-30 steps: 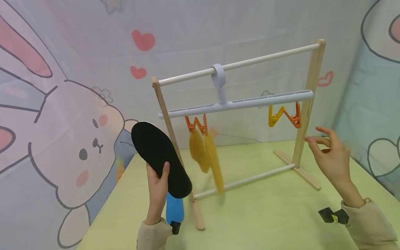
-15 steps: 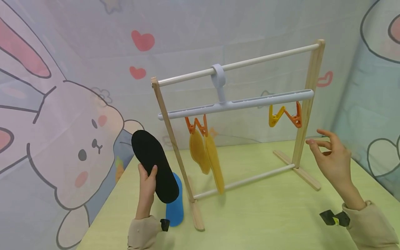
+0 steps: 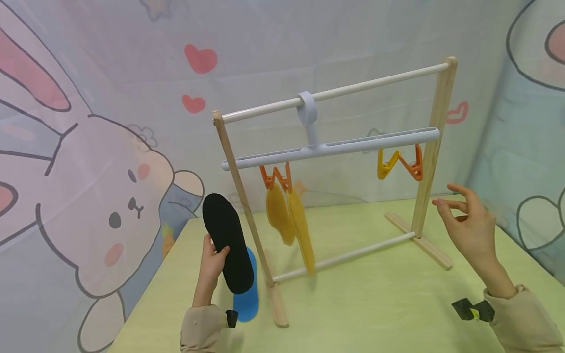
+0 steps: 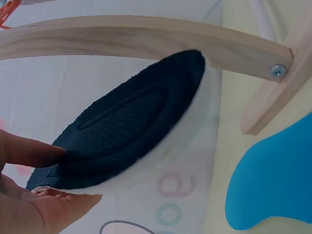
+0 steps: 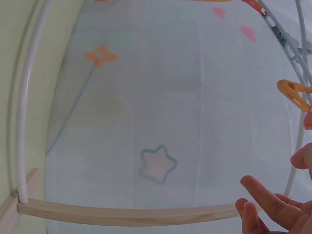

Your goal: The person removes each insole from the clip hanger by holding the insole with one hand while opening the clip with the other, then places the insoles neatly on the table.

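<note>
My left hand [image 3: 211, 268] pinches a black insole [image 3: 228, 245] at its side edge, thumb on the dark face. In the left wrist view the insole [image 4: 131, 119] shows a white underside, with fingers behind it. Below and behind it, a blue insole [image 3: 246, 299] lies on the table beside the rack's left foot. My right hand [image 3: 474, 225] hovers by the right post, holding nothing, its thumb and fingers apart. Yellow [image 3: 387, 165] and orange [image 3: 415, 165] clips hang at the hanger's right end. Two orange clips [image 3: 277, 179] at the left hold a pair of yellow insoles [image 3: 301, 230].
A wooden rack, its left post [image 3: 242, 196] close to the black insole, stands on the light green table [image 3: 362, 304]. From its white top rod [image 3: 379, 81] hangs a pale grey hanger [image 3: 348, 147]. A printed cloth [image 3: 265, 44] backs the table.
My left hand has shifted left with the black insole, which has come lower and now stands steeper. More of the blue insole shows. My right hand has barely moved.
</note>
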The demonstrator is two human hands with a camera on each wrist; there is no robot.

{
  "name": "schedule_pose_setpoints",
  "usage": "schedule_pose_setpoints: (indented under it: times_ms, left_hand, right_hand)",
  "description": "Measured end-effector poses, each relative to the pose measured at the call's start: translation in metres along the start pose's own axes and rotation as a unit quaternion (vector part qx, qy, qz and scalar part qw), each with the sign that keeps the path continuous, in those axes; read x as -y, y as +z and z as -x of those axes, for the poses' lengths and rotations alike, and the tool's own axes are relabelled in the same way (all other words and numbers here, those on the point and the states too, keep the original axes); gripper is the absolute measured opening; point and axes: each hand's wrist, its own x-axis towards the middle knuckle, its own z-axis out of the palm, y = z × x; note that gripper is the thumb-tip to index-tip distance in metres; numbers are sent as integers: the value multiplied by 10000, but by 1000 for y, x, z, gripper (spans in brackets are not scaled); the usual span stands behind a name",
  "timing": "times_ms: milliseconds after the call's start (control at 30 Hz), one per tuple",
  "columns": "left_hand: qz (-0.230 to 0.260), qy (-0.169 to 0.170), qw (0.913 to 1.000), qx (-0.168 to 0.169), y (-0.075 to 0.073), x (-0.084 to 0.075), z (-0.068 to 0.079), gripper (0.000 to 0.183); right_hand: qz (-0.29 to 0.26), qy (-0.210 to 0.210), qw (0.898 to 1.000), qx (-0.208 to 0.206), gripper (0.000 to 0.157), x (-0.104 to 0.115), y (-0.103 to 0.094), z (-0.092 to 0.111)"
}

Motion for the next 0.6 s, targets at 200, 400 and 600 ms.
schedule_pose_setpoints:
  times_ms: [200,400,600]
  left_hand:
    - [-435,-46,9990,1,0,8,-6,59]
    - [-839,-471,9945,416,-6,20,-12,73]
    - [-975,-773,9891,783,-6,28,-14,77]
  right_hand:
    - [133,117,9998,92,37,-1,-1,1]
    - [141,219,9995,155,38,-1,-2,2]
    - [120,204,9996,136,37,-4,-2,3]
